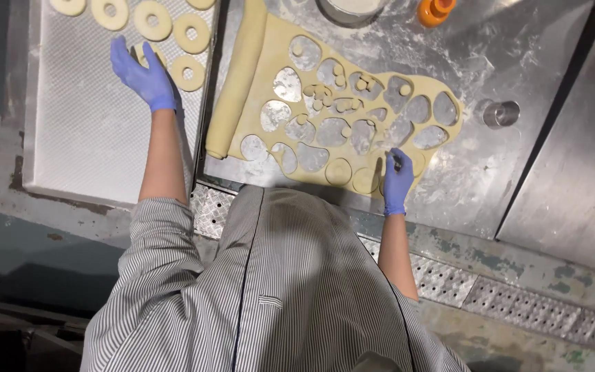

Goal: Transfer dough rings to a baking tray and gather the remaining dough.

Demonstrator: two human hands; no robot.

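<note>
Lying across the shiny grey metal table (490, 172) is a big flat sheet of pale yellow dough (352, 103) full of round cut-out holes, with its left edge rolled up into a long roll. Sitting to the left of it is a wide white tray (84, 131), and a few pale dough rings (191, 33) are resting along its top end. The left hand (142, 72), wearing a blue glove, is spreading its fingers open and flat over the tray, just beside the nearest ring. The right hand (397, 179), also in a blue glove, is pressing down on the near edge of the dough, curled around something small that I cannot make out. A small round metal cutter (501, 114) is standing alone, well off to the right.
</note>
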